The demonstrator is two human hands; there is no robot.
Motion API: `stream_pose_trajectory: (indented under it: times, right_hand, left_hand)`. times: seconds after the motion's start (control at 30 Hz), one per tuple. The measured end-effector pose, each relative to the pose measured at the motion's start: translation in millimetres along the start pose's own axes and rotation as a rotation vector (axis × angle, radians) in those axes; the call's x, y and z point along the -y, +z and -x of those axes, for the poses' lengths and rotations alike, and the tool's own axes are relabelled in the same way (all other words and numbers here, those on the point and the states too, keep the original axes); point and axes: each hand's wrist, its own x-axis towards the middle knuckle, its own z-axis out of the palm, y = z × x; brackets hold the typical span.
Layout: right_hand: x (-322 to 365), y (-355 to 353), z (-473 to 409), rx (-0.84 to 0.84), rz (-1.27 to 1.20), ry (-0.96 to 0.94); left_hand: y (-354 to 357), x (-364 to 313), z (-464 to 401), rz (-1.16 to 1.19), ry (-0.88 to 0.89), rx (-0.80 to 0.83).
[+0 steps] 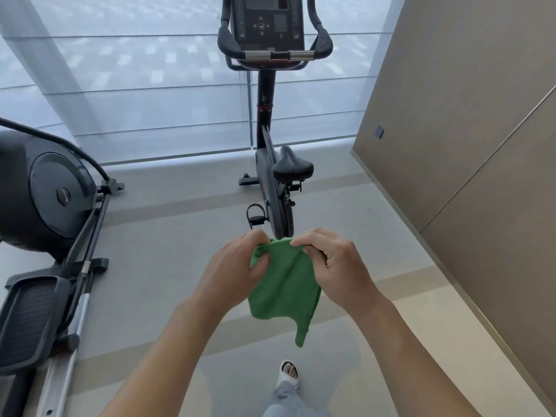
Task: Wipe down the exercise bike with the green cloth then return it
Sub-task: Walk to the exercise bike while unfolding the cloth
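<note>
Your left hand (240,263) and right hand (334,261) both pinch the top edge of the green cloth (285,288), fingers closed on it, so it hangs between them at lower centre of the frame, one corner drooping lowest. Just above your hands stands the exercise bike (275,182), apart from the cloth, its saddle (291,167) mid-frame and console (267,22) at top centre. An elliptical trainer (45,188) fills the left edge. A sandalled foot (289,373) shows at the bottom.

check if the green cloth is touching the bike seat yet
Apart. The head view shows the green cloth hanging from both hands, with floor between it and the bike seat.
</note>
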Motion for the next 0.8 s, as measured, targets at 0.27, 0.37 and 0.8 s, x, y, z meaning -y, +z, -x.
stream_pose_trajectory:
  times: [0.27, 0.37, 0.8]
  right_hand:
    - [-77, -11, -75, 0.011, -0.12, 0.109]
    - [-104, -17, -101, -0.025, -0.143, 0.114]
    - [-176, -7, -175, -0.058, -0.109, 0.202]
  left_hand:
    - [15, 3, -97, -0.064, -0.011, -0.057]
    - [19, 4, -128, -0.101, 0.002, -0.048]
    - [45, 41, -236, -0.206, 0.047, 0.01]
